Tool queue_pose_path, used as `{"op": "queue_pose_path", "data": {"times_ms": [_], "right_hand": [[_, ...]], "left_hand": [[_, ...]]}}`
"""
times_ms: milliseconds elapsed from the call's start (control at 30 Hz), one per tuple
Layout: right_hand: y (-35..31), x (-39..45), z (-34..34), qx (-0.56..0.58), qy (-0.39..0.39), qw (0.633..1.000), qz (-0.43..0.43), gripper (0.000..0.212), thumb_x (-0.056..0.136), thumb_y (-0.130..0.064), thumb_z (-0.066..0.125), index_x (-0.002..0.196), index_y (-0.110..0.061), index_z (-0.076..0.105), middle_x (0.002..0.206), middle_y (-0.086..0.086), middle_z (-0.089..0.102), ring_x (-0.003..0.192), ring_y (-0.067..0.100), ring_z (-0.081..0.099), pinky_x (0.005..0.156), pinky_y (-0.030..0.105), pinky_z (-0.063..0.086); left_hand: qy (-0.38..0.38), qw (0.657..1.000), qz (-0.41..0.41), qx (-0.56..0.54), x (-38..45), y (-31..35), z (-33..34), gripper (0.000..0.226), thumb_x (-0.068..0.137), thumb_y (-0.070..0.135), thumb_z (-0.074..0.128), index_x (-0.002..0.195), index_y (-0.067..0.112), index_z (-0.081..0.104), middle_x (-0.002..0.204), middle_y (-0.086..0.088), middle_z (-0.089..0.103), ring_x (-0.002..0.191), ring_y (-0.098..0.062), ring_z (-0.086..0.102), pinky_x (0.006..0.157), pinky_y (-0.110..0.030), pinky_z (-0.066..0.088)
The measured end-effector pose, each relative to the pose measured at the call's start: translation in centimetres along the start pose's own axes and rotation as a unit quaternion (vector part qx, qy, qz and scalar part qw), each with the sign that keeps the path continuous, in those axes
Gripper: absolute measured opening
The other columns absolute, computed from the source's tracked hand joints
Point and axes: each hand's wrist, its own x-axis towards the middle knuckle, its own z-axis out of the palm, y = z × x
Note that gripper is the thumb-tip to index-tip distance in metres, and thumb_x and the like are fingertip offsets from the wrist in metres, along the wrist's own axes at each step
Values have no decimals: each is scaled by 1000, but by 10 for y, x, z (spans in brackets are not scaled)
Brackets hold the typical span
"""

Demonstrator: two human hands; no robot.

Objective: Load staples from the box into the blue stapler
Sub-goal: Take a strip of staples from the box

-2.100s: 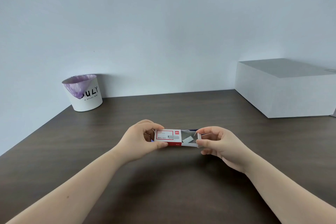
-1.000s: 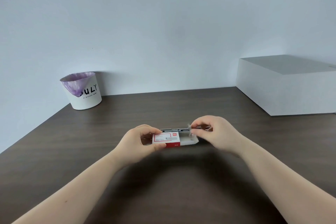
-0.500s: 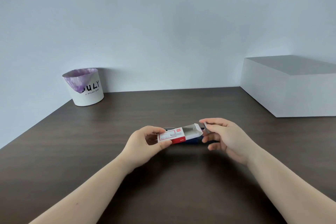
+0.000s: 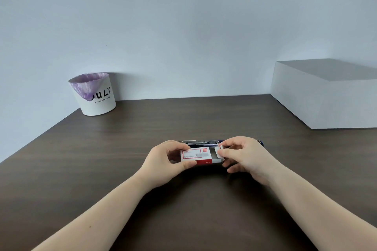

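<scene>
A small white and red staple box (image 4: 196, 156) is held just above the dark table at the centre. My left hand (image 4: 165, 159) grips its left end between thumb and fingers. My right hand (image 4: 243, 155) pinches the white end flap (image 4: 217, 152) at the box's open right end. The blue stapler (image 4: 201, 142) lies opened flat on the table right behind the box, its metal staple channel showing; its blue end pokes out past my right hand. I cannot see any staples.
A white bin (image 4: 94, 94) with a purple liner stands at the far left corner of the brown table (image 4: 183, 210). A large white box (image 4: 326, 96) sits at the far right against the wall.
My right hand pulled away from the box's open end, then came back and now pinches the end flap. My left hand has kept hold of the box.
</scene>
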Motion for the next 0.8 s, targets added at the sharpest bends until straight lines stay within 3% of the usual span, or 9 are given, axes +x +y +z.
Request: {"op": "queue_pose_path", "data": {"times_ms": [167, 367, 567, 800], "right_hand": [[3, 1, 2, -21, -5, 1000, -21, 19, 81, -4, 69, 100, -3, 67, 82, 15, 67, 54, 12, 64, 47, 22, 54], [5, 1, 4, -44, 12, 998, -54, 19, 80, -2, 68, 99, -4, 68, 77, 10, 67, 54, 10, 60, 42, 18, 47], [8, 1, 14, -68, 24, 995, -74, 16, 80, -2, 67, 95, -8, 68, 70, 5, 64, 52, 12, 57, 39, 19, 46], [10, 0, 15, -68, 16, 994, -81, 24, 82, -4, 67, 105, -9, 68, 88, 14, 74, 61, 16, 64, 46, 21, 51]], "left_hand": [[11, 998, 9, 65, -1, 1, -2, 37, 65, 38, 79, 100, 31, 69, 95, 25, 62, 99, 3, 54, 81, -6, 38], [12, 998, 21, 51, -2, 0, -2, 35, 65, 35, 80, 98, 28, 69, 96, 15, 66, 83, 15, 52, 70, -1, 37], [7, 998, 30, 53, -1, -1, -2, 37, 65, 35, 81, 99, 27, 68, 96, 13, 65, 74, 7, 53, 65, -5, 40], [-3, 998, 38, 51, 0, -3, -1, 38, 64, 35, 81, 98, 28, 68, 100, 9, 66, 90, -6, 59, 74, -14, 48]]}}
